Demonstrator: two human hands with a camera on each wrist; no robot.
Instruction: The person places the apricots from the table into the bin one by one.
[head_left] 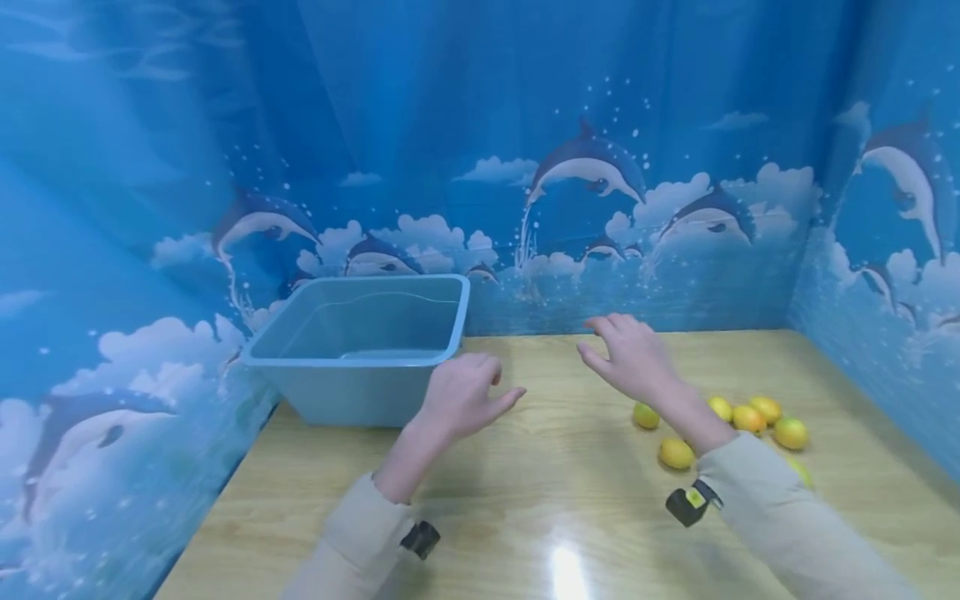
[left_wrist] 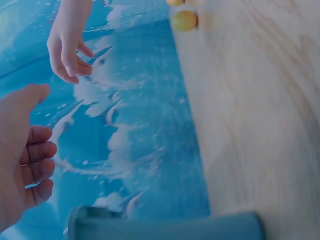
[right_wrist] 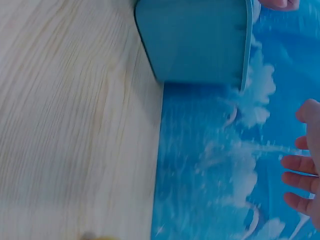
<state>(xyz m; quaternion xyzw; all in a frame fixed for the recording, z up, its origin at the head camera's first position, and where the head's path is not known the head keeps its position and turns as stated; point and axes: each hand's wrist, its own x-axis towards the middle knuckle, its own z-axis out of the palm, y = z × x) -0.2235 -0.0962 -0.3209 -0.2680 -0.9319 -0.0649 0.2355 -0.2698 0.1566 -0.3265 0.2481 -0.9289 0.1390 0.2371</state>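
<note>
A blue plastic bin (head_left: 337, 393) stands at the back left of the table. My left hand (head_left: 459, 398) hovers by its front right corner, thumb out and fingers loosely bent, holding nothing. To the right, my right hand (head_left: 632, 358) is raised over the back of the table, empty, with its fingers relaxed. Several small yellow fruits, tinged orange or green, lie around and beyond the right forearm; the nearest yellow fruit (head_left: 677, 453) sits left of the sleeve, a greenish one (head_left: 791, 432) farther right. In the left wrist view, both hands appear with bare palms and fingers.
The pale wooden table (head_left: 540, 483) runs back to a blue curtain (head_left: 450, 125) printed with dolphins and clouds, which also hangs along both sides. Black wrist cameras are strapped at the left cuff (head_left: 420, 540) and the right cuff (head_left: 688, 505).
</note>
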